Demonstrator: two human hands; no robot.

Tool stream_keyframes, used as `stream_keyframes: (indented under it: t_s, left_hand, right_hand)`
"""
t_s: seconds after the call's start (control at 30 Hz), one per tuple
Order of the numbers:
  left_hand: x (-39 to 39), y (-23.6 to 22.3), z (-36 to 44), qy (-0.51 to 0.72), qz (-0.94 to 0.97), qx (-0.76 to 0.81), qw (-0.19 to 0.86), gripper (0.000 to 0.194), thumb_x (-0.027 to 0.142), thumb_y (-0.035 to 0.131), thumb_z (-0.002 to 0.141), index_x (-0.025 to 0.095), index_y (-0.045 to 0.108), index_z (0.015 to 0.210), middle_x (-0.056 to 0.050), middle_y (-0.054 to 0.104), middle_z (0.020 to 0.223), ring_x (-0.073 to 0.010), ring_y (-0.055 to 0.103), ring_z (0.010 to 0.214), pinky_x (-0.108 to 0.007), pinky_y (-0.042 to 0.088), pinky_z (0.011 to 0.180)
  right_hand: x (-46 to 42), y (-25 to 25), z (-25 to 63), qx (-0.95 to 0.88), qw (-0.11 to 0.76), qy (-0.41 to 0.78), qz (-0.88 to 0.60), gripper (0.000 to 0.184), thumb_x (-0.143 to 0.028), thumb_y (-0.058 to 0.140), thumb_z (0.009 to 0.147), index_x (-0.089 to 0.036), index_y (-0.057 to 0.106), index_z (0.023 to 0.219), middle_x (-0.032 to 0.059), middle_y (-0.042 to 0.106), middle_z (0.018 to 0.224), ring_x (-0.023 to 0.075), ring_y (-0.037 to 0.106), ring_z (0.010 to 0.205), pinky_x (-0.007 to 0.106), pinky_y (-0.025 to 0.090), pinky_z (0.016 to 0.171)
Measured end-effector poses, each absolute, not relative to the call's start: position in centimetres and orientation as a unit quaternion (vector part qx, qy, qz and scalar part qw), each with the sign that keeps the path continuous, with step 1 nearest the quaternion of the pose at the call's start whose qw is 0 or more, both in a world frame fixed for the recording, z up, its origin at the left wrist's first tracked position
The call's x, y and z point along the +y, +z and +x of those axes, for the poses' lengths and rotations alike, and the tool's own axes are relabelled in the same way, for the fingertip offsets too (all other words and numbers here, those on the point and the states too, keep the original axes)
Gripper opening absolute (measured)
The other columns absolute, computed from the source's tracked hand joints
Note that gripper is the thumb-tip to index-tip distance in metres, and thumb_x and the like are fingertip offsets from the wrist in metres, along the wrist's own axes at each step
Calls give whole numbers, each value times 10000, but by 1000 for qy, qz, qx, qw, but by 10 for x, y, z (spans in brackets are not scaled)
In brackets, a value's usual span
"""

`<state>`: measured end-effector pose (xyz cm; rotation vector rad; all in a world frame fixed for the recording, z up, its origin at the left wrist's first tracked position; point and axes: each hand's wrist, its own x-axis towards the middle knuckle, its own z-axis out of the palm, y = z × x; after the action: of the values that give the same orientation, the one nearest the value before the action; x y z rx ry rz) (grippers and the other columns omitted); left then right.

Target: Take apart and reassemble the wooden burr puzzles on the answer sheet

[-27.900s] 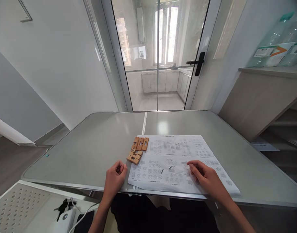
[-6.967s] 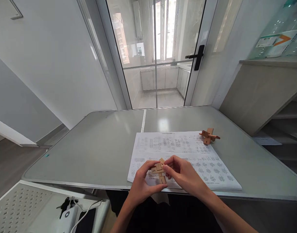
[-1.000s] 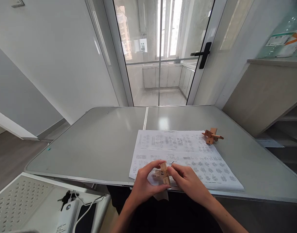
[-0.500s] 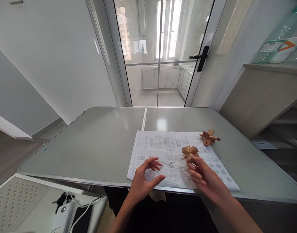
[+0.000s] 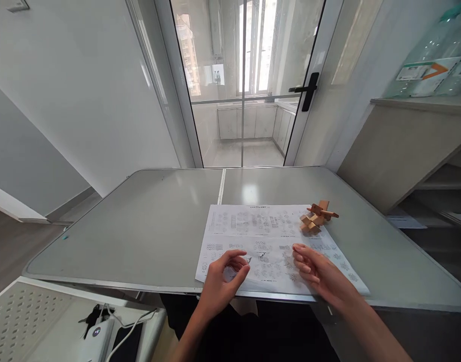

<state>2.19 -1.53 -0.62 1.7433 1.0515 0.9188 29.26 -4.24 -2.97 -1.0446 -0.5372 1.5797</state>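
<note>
A wooden interlocking puzzle [image 5: 310, 224] in light wood rests at the right side of the printed instruction sheet [image 5: 249, 229]. Directly behind it, and seeming to touch it, is a darker wooden puzzle [image 5: 324, 208] with pieces sticking out. My right hand [image 5: 316, 266] hovers over the sheet's right part, just in front of the light puzzle and apart from it. Its fingers are loosely bent, with nothing seen in them. Over the sheet's lower left, my left hand [image 5: 224, 276] is open and curved, thumb apart from the fingers, holding nothing.
Under the sheet is a grey folding table [image 5: 158, 226] with a metal rim. At lower left, a white perforated surface [image 5: 30, 311] carries keys [image 5: 90, 319], a white power bank [image 5: 98, 339] and a cable. A glass door [image 5: 249, 125] stands behind; large bottles [image 5: 434, 65] sit on a right-hand shelf.
The light puzzle has left my right hand and now lies farther back, beside the darker puzzle. My left hand's fingers have curled slightly. The view has shifted a little.
</note>
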Motion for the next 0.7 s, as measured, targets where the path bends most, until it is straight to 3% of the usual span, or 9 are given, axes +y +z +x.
stream_keyframes:
  t_s: [0.17, 0.27, 0.7]
  left_hand:
    - [-15, -8, 22, 361, 701, 435, 434, 225, 383, 671, 954, 239, 705, 1123, -25, 773, 909, -208, 737, 867, -372, 593, 889]
    - [-14, -8, 22, 359, 701, 440, 432, 216, 383, 667, 960, 241, 707, 1119, -21, 772, 908, -203, 737, 864, -358, 587, 883]
    - [-12, -5, 23, 340, 700, 444, 444, 244, 429, 595, 1001, 214, 682, 928, -31, 753, 886, -194, 696, 814, -324, 539, 834]
  right_hand:
    - [-43, -34, 294, -435, 510, 453, -587, 393, -600, 694, 895, -216, 615, 910, -50, 548, 661, 124, 498, 529, 266, 452, 519]
    - [-42, -39, 300, -517, 451, 361, -632, 414, -630, 612, 935, -217, 624, 918, -41, 566, 620, 157, 518, 537, 304, 447, 571]
    - [-47, -43, 299, -505, 462, 329, -651, 424, -635, 556, 963, -230, 677, 938, -1, 647, 714, 176, 597, 600, 286, 497, 600]
